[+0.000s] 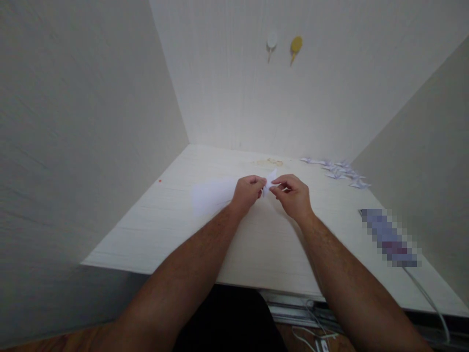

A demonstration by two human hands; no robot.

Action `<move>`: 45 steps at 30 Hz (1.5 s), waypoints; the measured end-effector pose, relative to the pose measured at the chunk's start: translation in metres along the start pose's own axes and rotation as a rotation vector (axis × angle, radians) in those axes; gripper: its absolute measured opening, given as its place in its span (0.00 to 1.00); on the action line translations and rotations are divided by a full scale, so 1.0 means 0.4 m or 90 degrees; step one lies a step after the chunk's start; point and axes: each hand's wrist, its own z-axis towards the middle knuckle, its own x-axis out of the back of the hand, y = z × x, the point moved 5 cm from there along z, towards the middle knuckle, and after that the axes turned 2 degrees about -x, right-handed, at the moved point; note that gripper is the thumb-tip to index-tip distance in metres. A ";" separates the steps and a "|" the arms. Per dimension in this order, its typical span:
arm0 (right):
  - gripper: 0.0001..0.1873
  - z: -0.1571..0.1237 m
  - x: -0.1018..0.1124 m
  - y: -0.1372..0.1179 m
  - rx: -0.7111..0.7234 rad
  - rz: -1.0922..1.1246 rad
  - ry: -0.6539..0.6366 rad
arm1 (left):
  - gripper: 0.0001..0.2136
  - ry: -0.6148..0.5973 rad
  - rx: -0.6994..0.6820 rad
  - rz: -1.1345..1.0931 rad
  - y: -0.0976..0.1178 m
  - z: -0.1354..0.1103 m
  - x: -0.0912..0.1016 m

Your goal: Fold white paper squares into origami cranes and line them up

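A small folded piece of white paper is held above the white tabletop between my two hands. My left hand pinches its left side between thumb and fingers. On its right edge, the thumb and forefinger of my right hand close in a pinch. The fingertips partly cover the paper, so its full shape is hidden. Flat sheets of white paper lie on the table to the left, partly behind my left hand.
Several folded white paper figures lie at the back right. A blurred-out flat device with a cable rests near the right wall. White and yellow hooks hang on the back wall. The table's front edge runs below my forearms.
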 end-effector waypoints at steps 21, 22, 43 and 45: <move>0.06 -0.003 -0.003 0.006 -0.077 0.049 0.004 | 0.10 -0.131 0.115 -0.191 -0.015 -0.016 -0.026; 0.07 -0.003 -0.002 0.003 -0.072 0.037 -0.003 | 0.10 -0.126 0.112 -0.194 -0.014 -0.015 -0.025; 0.06 -0.004 -0.007 -0.001 -0.110 -0.023 -0.025 | 0.11 -0.092 0.092 -0.192 -0.008 -0.010 -0.020; 0.07 -0.004 -0.007 -0.001 -0.093 -0.037 -0.020 | 0.10 -0.086 0.091 -0.199 -0.006 -0.011 -0.021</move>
